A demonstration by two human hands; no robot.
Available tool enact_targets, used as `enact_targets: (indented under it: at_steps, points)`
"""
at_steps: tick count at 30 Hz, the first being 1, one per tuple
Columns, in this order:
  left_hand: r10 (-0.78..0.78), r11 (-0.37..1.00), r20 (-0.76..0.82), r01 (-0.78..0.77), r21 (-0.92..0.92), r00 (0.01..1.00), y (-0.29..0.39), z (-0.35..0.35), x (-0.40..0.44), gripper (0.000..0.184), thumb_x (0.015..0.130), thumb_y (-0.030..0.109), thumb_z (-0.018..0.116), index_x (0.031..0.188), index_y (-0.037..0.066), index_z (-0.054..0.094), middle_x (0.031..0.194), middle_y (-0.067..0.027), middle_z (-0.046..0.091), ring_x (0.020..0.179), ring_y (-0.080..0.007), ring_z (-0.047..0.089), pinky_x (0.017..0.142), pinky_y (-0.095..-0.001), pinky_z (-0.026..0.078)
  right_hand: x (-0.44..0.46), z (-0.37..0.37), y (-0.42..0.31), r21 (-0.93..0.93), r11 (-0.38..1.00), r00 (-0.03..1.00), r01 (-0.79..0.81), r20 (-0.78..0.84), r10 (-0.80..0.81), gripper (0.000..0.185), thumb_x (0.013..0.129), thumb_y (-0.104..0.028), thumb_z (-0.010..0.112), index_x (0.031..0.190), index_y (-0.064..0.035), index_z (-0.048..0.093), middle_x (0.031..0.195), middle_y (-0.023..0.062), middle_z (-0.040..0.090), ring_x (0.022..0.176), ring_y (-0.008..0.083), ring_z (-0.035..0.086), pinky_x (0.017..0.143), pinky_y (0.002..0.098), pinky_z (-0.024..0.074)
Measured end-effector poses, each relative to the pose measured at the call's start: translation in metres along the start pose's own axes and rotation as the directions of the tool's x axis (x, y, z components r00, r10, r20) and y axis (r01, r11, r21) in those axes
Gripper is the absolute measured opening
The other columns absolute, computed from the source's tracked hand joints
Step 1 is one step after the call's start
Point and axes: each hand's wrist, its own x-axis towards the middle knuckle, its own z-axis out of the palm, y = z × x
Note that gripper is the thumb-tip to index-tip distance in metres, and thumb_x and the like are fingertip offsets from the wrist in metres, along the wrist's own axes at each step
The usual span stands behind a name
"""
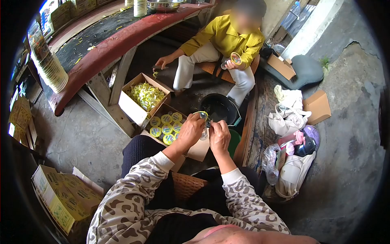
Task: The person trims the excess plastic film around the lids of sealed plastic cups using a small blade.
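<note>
Yellow-rimmed lids point(167, 129), printed cartons point(61, 196), lettering illegible

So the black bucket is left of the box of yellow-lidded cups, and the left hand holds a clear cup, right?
No, wrong side: the head view shows the black bucket right of the box of yellow-lidded cups. The left hand does hold a clear cup.

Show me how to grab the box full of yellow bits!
Hold two opposite walls of the box, one hand on each, coming from the sides. Its top is open and the yellow bits fill it, so reaching in from above would probably just get you a handful of bits.
</note>
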Motion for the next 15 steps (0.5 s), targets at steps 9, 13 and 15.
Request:
enact_targets:
  at_steps: [9,13,15]
  points:
    - [0.071,0.994,0.041,-0.067,-0.09,0.997,0.015,0.0,-0.009,0.017,0.082,0.002,0.063,0.097,0.002,0.071,0.091,-0.0132,0.058,0.091,-0.0336,0.057,0.079,-0.0434,0.049,0.003,0.006,0.019,0.129,0.973,0.981,-0.193,-0.002,0.195,0.009,0.081,0.0,0.07,0.089,-0.0019,0.067,0.079,0.0113,0.056,0.072,0.0311,0.061,0.064,0.0408,0.0484]
    - [0.017,0.999,0.04,-0.016,-0.039,0.999,-0.005,-0.002,-0.002,0.022,0.081,0.0,0.064,0.1,0.003,0.073,0.091,-0.012,0.058,0.09,-0.0328,0.056,0.079,-0.0426,0.049,0.003,-0.002,0.013,0.182,0.958,0.975,-0.222,0.015,0.224,0.01,0.08,0.001,0.071,0.089,-0.0024,0.067,0.08,0.0104,0.057,0.074,0.0297,0.061,0.065,0.0397,0.0486]
    - [0.008,0.999,0.045,-0.007,-0.035,0.999,-0.009,-0.004,0.0,0.021,0.079,-0.001,0.059,0.096,0.002,0.071,0.092,-0.0147,0.059,0.094,-0.0354,0.057,0.082,-0.0427,0.05,0.005,-0.004,0.01,0.175,0.976,0.991,-0.127,-0.02,0.132,0.012,0.079,0.003,0.071,0.089,-0.0027,0.067,0.081,0.0096,0.056,0.076,0.0286,0.061,0.066,0.0392,0.049]
